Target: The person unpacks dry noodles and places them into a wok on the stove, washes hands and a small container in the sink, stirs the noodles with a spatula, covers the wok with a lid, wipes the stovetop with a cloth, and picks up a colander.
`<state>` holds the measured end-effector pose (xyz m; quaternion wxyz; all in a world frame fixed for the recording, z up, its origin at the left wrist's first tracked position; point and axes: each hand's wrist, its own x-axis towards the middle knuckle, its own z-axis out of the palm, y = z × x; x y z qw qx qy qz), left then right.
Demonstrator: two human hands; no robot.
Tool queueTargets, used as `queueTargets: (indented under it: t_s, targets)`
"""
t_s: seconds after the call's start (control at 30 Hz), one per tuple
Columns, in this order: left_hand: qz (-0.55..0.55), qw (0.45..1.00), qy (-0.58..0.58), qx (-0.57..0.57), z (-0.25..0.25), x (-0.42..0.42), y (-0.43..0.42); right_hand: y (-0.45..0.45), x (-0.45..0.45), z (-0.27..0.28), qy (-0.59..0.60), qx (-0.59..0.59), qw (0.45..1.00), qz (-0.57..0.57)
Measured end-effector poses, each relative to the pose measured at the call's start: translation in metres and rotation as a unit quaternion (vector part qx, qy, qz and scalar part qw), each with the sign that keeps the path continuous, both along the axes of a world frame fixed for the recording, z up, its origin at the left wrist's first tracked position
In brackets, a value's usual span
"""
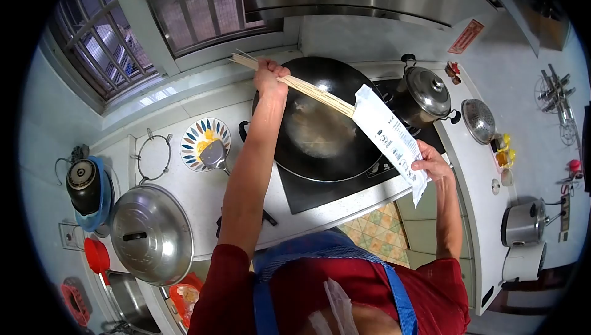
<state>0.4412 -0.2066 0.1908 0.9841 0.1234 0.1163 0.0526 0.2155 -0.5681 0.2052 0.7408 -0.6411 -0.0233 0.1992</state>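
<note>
My left hand [271,78] is closed round a bundle of long, pale dried noodles [320,94] above the far left part of a black wok [295,156]. The noodles slant down to the right, and their other ends are inside a white printed paper packet [388,135]. On the right, my right hand [433,161] grips the lower end of that packet. Cloudy liquid [320,129] lies in the bottom of the wok below the noodles.
A lidded steel pot [425,92] stands right of the wok. On the left counter are a patterned plate [188,144] with yellow residue, a spatula [213,153] resting on it, a ring-shaped stand [140,150] and a large domed lid [151,255]. A strainer [478,121] is at the right.
</note>
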Motion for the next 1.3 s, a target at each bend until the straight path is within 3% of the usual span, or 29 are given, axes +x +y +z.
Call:
queueTargets:
  t_s: [0.4, 0.6, 0.9, 1.13, 1.2, 1.3]
  targets:
    - [-0.021, 0.999, -0.023, 0.011, -0.011, 0.008, 0.009, -0.040, -0.004, 0.035, -0.008, -0.133, 0.991, -0.021]
    - [0.003, 1.000, -0.023, 0.008, -0.025, 0.008, 0.021, -0.036, 0.023, 0.074, -0.009, -0.243, 0.968, 0.061]
    - [0.029, 1.000, 0.012, -0.002, -0.034, 0.003, 0.041, -0.034, 0.051, 0.111, -0.012, -0.304, 0.939, 0.157]
    - [0.036, 0.999, 0.021, -0.015, -0.032, 0.002, 0.046, -0.036, 0.050, 0.111, -0.026, -0.298, 0.944, 0.137]
    - [0.030, 0.999, 0.016, 0.010, -0.030, 0.003, 0.044, -0.029, 0.048, 0.108, -0.055, -0.349, 0.928, 0.116]
    - [0.030, 0.999, 0.005, 0.020, -0.031, 0.006, 0.044, -0.024, 0.061, 0.095, -0.102, -0.481, 0.857, 0.157]
